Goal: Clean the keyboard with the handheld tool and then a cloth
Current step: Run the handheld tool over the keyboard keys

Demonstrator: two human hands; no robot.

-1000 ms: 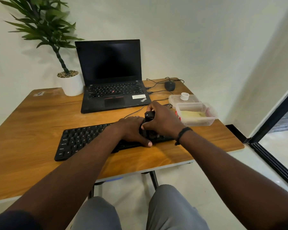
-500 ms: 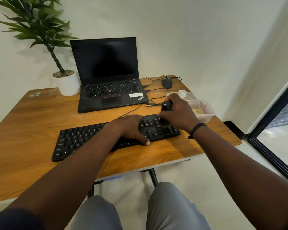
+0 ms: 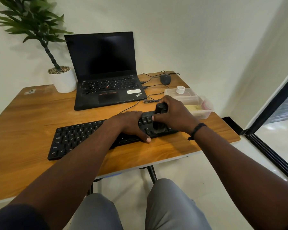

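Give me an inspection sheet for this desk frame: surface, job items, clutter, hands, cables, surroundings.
Surface: wooden table, bare patch at left.
Job's things: black keyboard flat near the front edge; black handheld tool upright on its right end; no cloth identifiable.
Clutter: open laptop, potted plant, mouse, two clear plastic containers, a white cap on the far one.
Grippers: left hand rests flat on the keys; right hand grips the tool.
Cables: thin black cables looping between laptop and mouse.
Surroundings: white wall, dark-framed doorway at right.
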